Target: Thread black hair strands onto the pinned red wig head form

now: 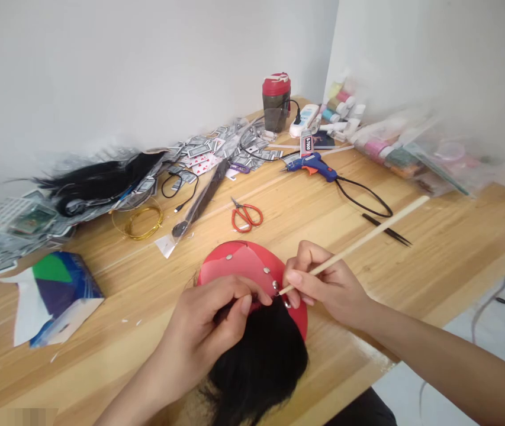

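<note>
A round red piece [216,260] with small silver studs lies at the front of the table, and black hair [261,355] spreads over its near side. My right hand [327,284] pinches a thin pale wooden stick [372,238], whose lower tip meets the red piece by a stud. Close beside that tip, my left hand [208,331] rests over the hair's upper edge with thumb and fingers drawn together. What those fingers pinch, if anything, is hidden.
Red-handled scissors [247,216], a blue glue gun [312,167] and black tweezers [386,229] lie beyond my hands. A golden wire coil [144,223], a tissue pack [63,296] and scattered cards [201,160] are leftward. A red-lidded cup [276,100] stands behind.
</note>
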`<state>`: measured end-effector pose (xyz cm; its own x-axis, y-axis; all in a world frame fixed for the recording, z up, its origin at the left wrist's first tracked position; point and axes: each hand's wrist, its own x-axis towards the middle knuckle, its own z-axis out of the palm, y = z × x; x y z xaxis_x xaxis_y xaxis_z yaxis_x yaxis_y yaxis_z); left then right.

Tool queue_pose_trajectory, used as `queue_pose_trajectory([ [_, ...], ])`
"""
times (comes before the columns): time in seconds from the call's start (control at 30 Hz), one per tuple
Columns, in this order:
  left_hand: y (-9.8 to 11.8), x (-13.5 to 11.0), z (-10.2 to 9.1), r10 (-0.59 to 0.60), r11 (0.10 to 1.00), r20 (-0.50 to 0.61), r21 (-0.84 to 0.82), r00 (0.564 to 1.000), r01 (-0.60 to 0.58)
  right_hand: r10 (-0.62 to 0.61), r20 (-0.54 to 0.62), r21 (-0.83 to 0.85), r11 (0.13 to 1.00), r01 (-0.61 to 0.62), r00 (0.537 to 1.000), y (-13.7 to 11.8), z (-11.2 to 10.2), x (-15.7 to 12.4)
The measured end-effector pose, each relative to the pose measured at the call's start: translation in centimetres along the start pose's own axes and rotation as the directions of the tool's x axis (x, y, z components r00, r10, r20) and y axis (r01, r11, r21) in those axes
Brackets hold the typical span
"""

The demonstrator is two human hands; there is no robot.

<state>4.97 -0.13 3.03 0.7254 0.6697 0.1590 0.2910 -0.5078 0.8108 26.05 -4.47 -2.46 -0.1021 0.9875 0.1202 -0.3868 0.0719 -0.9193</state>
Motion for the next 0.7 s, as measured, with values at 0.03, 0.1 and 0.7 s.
queue_pose_trajectory([
  [0.03, 0.02, -0.01, -0.02, 0.001, 1.000, 0.010, 0.011, 1.000, -0.001, -0.007, 0.000, -0.004, 1.000, 0.007, 1.000, 0.01, 0.00, -0.03],
  [0.1, 0.08, 0.00, -0.07, -0.002, 1.000, 0.030, 0.030, 1.000, 0.001, -0.017, -0.004, -0.013, 1.000, 0.017, 1.000, 0.00, 0.02, -0.08],
  [0.7, 0.27, 0.20, -0.36, 0.044, 0.996, 0.066, 0.078, 0.997, -0.049, -0.014, -0.059, -0.074, 0.997, 0.009, 0.998, -0.38, 0.29, 0.02],
])
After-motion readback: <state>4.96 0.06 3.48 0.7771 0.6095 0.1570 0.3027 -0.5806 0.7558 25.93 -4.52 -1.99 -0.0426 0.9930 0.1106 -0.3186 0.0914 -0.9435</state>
